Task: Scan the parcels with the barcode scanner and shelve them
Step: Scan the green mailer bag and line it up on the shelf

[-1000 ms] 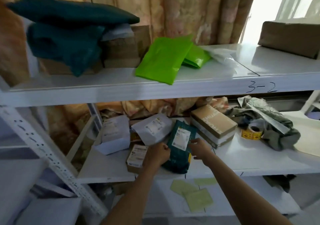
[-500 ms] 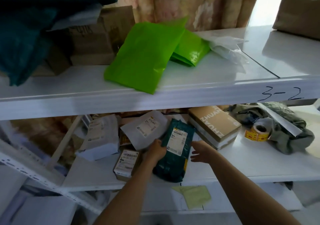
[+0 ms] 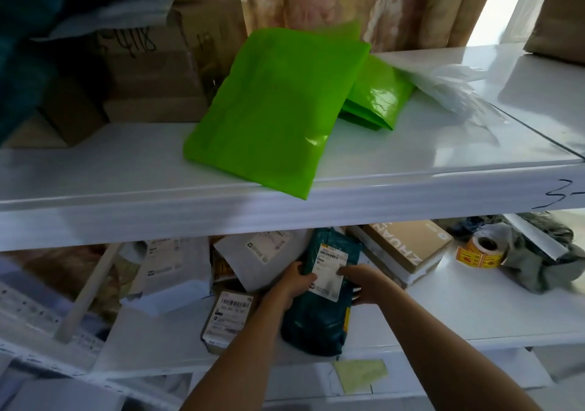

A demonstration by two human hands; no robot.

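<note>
A dark teal soft parcel with a white shipping label lies on the lower white shelf. My left hand grips its left edge, thumb on top. My right hand holds its right side, with a finger on the label. Around it lie a white mailer, a small brown box with a barcode label and a tan carton. No barcode scanner is in view.
The upper shelf carries two bright green mailers, brown boxes, dark teal bags and clear plastic. A yellow sticker roll and a grey-green bundle sit at the lower shelf's right. White mailers lie at left.
The view has moved closer to the shelves. My right hand, apart from the teal parcel half a second ago, has come onto its right side and label. My left hand stays on its left edge.
</note>
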